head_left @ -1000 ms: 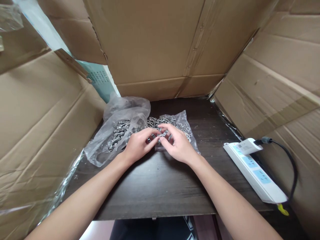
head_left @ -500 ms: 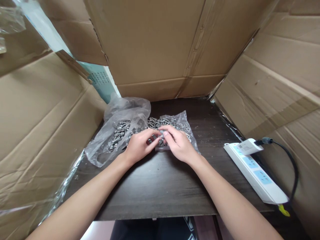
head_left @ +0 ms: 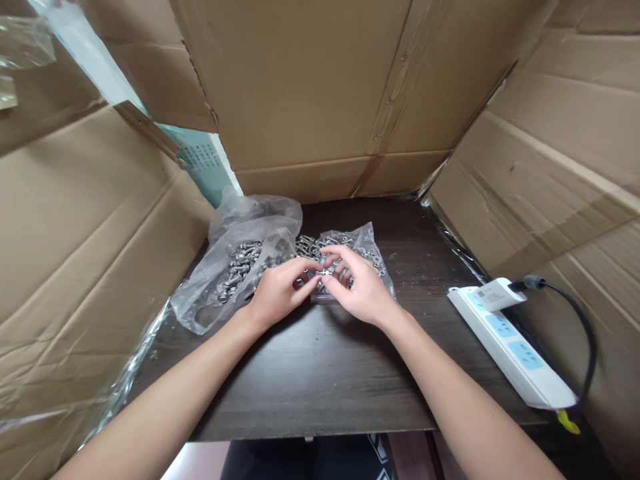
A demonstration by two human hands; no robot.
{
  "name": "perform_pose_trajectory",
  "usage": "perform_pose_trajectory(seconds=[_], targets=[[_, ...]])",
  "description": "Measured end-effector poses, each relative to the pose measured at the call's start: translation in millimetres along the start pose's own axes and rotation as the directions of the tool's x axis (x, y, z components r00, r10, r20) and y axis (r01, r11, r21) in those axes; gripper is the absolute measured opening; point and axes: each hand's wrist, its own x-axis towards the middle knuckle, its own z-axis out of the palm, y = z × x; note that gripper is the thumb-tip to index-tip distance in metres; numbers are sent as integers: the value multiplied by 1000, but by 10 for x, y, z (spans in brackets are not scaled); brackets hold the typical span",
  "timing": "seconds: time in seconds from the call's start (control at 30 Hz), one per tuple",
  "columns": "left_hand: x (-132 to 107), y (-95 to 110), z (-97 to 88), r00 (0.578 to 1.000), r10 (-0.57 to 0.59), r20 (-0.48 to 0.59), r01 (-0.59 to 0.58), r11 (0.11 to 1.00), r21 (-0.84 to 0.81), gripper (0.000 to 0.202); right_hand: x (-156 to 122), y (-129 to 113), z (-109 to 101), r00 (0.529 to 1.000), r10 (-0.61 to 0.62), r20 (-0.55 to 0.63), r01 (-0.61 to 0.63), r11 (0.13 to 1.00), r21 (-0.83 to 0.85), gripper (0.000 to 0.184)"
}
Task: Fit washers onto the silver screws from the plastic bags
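My left hand and my right hand meet fingertip to fingertip above a dark wooden table. Between the pinched fingers sits a small metal bolt, held by both hands. Behind them lie two clear plastic bags: a crumpled one with bolts on the left and a flatter one with washers and bolts on the right. My right hand's other fingers are spread over the right bag.
Cardboard panels wall the table at the left, back and right. A white power strip with a plugged adapter and black cable lies at the right edge.
The hands stay together over the bags. My right hand's fingers have shifted slightly, turning on the small bolt; nothing else has moved.
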Motion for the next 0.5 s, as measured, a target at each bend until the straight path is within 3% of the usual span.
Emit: perform_pose_trajectory(seconds=[0.17, 0.37, 0.5], targets=[[-5, -7, 3, 1000, -7, 6, 7, 1000, 3, 9, 1, -10, 7, 999, 27, 45, -27, 1000, -10, 25], [-12, -7, 0, 1000, -29, 11, 29, 1000, -5, 11, -10, -11, 23, 999, -7, 31, 8, 1000, -20, 34], [-16, -7, 0, 999, -38, 23, 38, 999, -14, 12, -8, -2, 20, 999, 31, 25, -30, 998, -61, 23]])
